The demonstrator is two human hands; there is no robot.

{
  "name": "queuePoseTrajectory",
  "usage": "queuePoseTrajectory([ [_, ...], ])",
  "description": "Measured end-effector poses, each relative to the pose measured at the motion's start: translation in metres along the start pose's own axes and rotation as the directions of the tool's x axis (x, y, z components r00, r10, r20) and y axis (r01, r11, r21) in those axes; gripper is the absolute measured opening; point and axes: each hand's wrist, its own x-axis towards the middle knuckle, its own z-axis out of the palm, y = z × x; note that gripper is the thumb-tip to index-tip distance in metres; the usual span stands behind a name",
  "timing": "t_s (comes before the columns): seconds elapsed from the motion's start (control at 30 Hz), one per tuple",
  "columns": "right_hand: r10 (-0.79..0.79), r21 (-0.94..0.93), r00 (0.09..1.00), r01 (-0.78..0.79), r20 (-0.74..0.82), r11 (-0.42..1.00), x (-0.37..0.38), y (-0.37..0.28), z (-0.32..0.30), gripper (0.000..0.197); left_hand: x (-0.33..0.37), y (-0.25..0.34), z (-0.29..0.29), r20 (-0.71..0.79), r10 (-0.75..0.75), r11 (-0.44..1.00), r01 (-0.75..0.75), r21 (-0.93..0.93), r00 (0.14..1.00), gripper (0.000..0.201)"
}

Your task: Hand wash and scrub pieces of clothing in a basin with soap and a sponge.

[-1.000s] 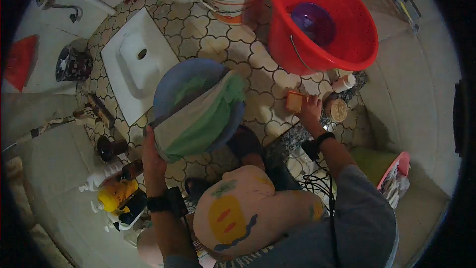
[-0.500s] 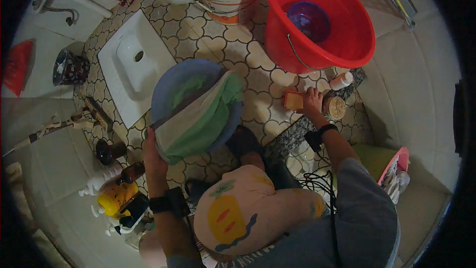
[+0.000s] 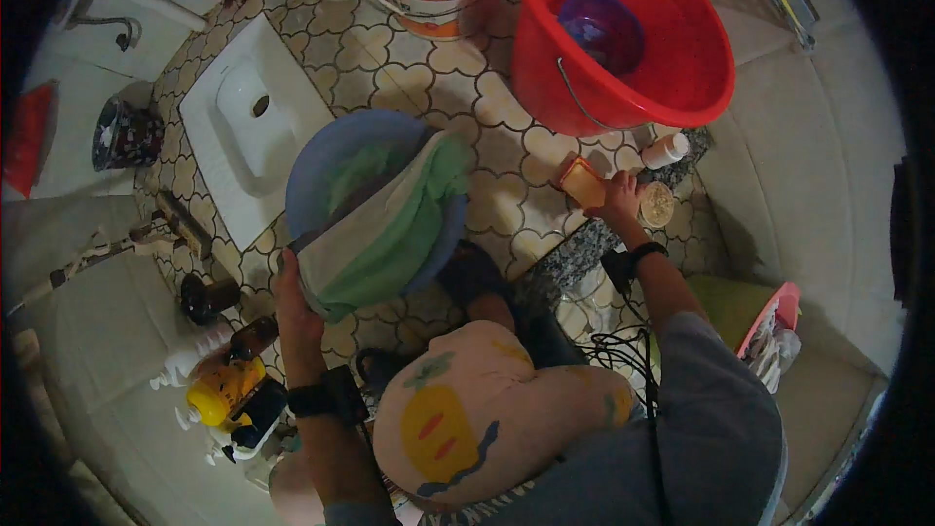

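A blue basin (image 3: 310, 168) stands on the tiled floor in front of me. Across its right part lies a green-and-white garment (image 3: 375, 234), spread along a dark straight edge that slants over the basin. My left hand (image 3: 298, 304) grips the lower left end of the garment at the basin rim; its fingertips are partly hidden by the cloth. Over to the right, my right hand (image 3: 617, 199) has its fingers closed at the right side of a small orange box (image 3: 582, 183), which sits tilted. A round tub with a tan top (image 3: 656, 205) is beside that hand.
A large red bucket (image 3: 545, 88) with a purple bowl (image 3: 609, 34) inside stands at far right, near a white bottle (image 3: 665, 150). Left are a squat toilet (image 3: 219, 151), a brush (image 3: 183, 224) and several bottles (image 3: 226, 394). A pink-rimmed bin (image 3: 769, 317) lies right.
The orange box has turned and tilted at my right hand. My left hand keeps its hold on the garment. The whole view has shifted slightly.
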Motion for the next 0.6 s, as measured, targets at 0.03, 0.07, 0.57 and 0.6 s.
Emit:
queuePoseTrajectory([
  [0.03,-0.002,-0.003,0.999,0.002,-0.039,1.0,0.0,0.0,0.0,0.076,0.001,-0.001,0.0,0.009,0.002,1.0,-0.002,-0.009,1.0,0.048],
  [0.07,-0.005,-0.006,0.997,0.004,-0.077,1.0,-0.001,-0.001,0.0,0.075,0.002,-0.003,-0.002,0.035,0.008,1.0,-0.008,-0.009,0.999,0.047],
  [0.57,-0.318,0.38,0.947,0.282,0.036,0.881,0.023,-0.003,0.017,0.072,0.001,-0.002,-0.006,0.032,0.026,1.0,-0.025,-0.016,0.999,0.043],
  [0.6,-0.402,0.371,0.916,0.376,-0.009,0.849,0.027,0.004,0.017,0.069,0.002,-0.003,-0.003,0.004,0.01,1.0,-0.01,-0.002,1.0,0.043],
])
